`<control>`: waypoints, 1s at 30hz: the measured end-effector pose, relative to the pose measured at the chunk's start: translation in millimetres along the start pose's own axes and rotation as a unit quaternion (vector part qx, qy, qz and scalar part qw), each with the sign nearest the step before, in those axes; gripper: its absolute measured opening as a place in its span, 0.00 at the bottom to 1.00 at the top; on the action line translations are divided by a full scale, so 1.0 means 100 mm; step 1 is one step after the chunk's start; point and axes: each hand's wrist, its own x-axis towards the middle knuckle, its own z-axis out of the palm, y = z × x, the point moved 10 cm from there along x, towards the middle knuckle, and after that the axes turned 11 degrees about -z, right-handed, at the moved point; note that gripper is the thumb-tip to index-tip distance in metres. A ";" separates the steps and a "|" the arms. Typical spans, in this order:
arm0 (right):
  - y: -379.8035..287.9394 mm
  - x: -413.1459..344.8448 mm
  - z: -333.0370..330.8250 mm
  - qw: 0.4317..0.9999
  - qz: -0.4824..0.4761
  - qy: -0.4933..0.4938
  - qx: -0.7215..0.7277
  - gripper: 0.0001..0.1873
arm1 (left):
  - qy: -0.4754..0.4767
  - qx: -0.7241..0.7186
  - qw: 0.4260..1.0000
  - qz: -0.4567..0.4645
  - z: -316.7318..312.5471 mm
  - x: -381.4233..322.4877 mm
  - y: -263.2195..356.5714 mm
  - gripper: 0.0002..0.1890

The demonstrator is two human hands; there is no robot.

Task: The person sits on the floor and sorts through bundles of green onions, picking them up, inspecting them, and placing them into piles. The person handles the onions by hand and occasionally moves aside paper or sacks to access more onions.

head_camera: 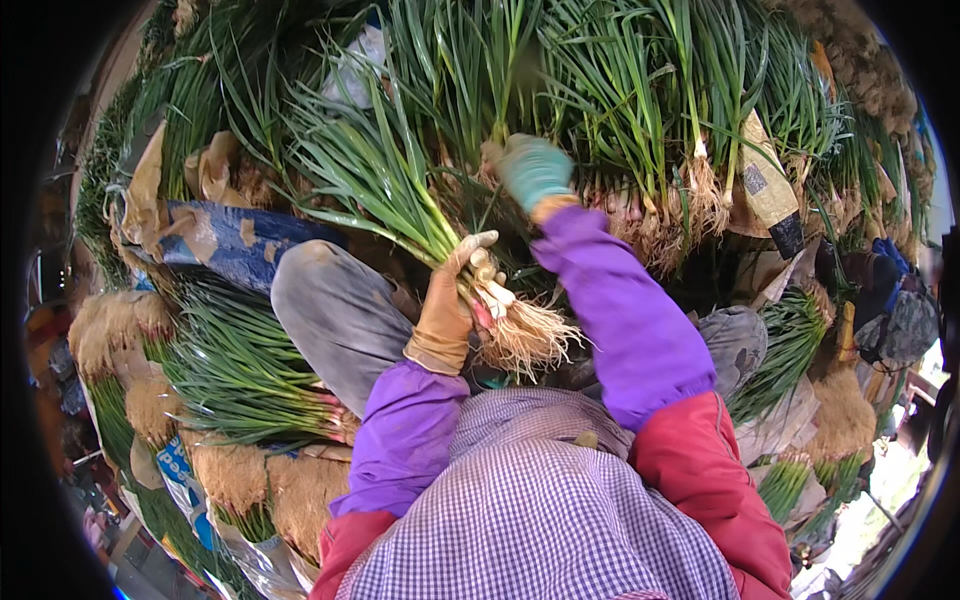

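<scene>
My left hand, in a tan glove, grips a bunch of young garlic plants near the bulbs. Their pale bulbs and stringy roots point right and towards me; the green leaves fan away to the upper left. My right hand, in a teal glove and blurred, is at the near side of a big heap of the same plants, among the stem bases. Its fingertips are hard to make out, so whether it holds a plant cannot be seen.
Bundled garlic plants lie at my left and right. More root bundles stand behind on the left. A blue wrapped roll lies beyond my left knee. A tan and black strip sticks up by the heap.
</scene>
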 end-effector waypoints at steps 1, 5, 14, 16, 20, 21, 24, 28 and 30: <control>0.18 0.20 0.31 0.995 0.057 0.059 0.061 0.21 | 0.005 0.013 1.000 0.001 0.03 0.00 0.02 0.21; 0.52 0.26 0.23 0.960 0.064 0.102 0.253 0.20 | 0.032 0.020 0.999 0.039 0.07 -0.11 0.18 0.17; 0.38 -1.15 -0.26 0.598 -0.076 0.114 0.790 0.20 | -0.023 0.000 0.999 -0.025 0.09 0.00 -0.03 0.10; 0.19 -1.29 -0.18 0.666 -0.097 0.070 0.736 0.18 | 0.002 0.086 0.996 -0.018 0.21 -0.05 -0.03 0.17; -0.39 -1.74 -0.26 0.829 -0.413 0.263 0.272 0.09 | -0.016 0.141 0.985 -0.098 0.04 0.00 -0.25 0.22; -0.44 -1.85 -0.21 0.843 -0.425 0.280 0.176 0.08 | -0.023 0.148 0.981 -0.123 0.08 -0.05 -0.29 0.22; -0.15 -1.41 0.10 0.909 -0.178 -0.036 0.376 0.11 | -0.049 0.150 0.984 -0.080 0.05 -0.04 -0.21 0.22; 0.03 -0.96 0.30 0.871 -0.155 -0.024 0.466 0.16 | -0.015 0.145 0.988 -0.056 0.07 -0.05 -0.19 0.20; -0.27 -0.93 0.31 0.787 -0.150 0.007 0.599 0.12 | -0.038 0.106 0.993 -0.032 0.02 0.00 -0.17 0.15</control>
